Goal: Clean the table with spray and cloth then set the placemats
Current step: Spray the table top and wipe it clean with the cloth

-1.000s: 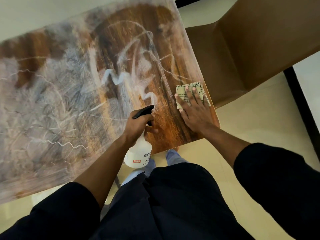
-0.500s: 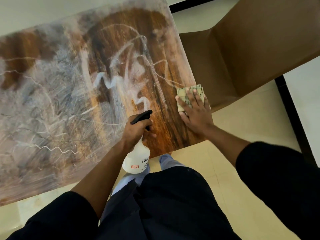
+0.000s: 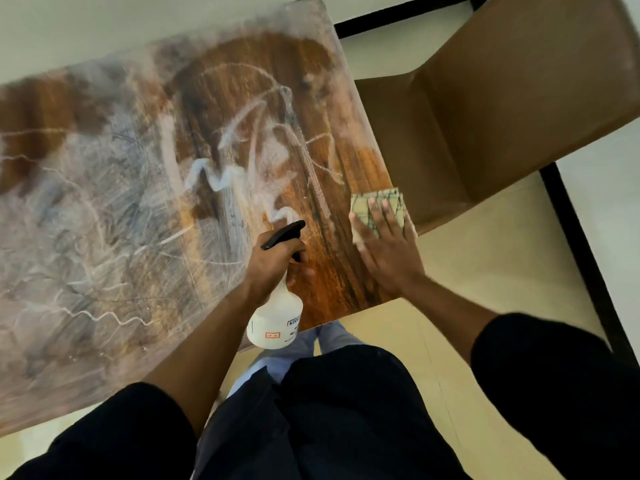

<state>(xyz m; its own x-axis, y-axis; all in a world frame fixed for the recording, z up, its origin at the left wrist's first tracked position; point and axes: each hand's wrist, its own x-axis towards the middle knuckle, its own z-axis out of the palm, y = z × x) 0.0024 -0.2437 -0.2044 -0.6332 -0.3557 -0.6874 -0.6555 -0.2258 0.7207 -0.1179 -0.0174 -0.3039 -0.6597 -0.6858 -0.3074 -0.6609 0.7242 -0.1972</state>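
A wooden table (image 3: 104,237) smeared with white chalky streaks fills the left of the view. My left hand (image 3: 273,261) grips the neck of a white spray bottle (image 3: 275,323) with a black trigger head, held over the table's near right corner. My right hand (image 3: 388,251) lies flat with straight fingers on a folded pale checked cloth (image 3: 363,207), pressing it onto the table at its right edge. No placemats are in view.
A large open cardboard box (image 3: 502,109) stands right beside the table's right edge, close to the cloth. Pale floor tiles (image 3: 485,265) with a black strip run to the right. My dark-clothed body stands at the table's near corner.
My right hand with the cloth has slid slightly along the table's right edge. My left hand keeps the same grip on the bottle. The view has shifted a little.
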